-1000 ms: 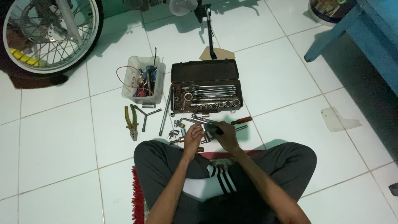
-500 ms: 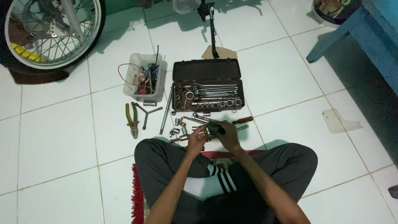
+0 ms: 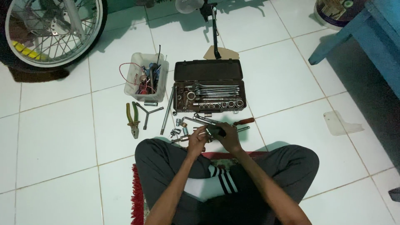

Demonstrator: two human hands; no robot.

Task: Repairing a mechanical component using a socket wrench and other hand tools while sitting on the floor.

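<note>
I sit cross-legged on a red mat [image 3: 136, 196] on white floor tiles. My left hand [image 3: 196, 141] and my right hand [image 3: 225, 136] meet over my knees, both closed around a small dark metal tool [image 3: 215, 131]. What the tool is exactly I cannot tell. Just beyond my hands lie loose sockets [image 3: 178, 130] and a bent metal wrench handle [image 3: 199, 121]. An open brown socket case [image 3: 208, 86] with wrenches and sockets stands further out.
A clear plastic box [image 3: 146, 78] with screwdrivers and red wire sits left of the case. Yellow-handled pliers [image 3: 132, 120] and a Y-shaped wrench [image 3: 147, 113] lie near it. A spoked motorcycle wheel [image 3: 50, 29] is top left, a blue bench [image 3: 366, 29] top right, a kickstand [image 3: 215, 33] above.
My hands shifted slightly around the small tool; the view drifted a little. Nothing else on the floor moved.
</note>
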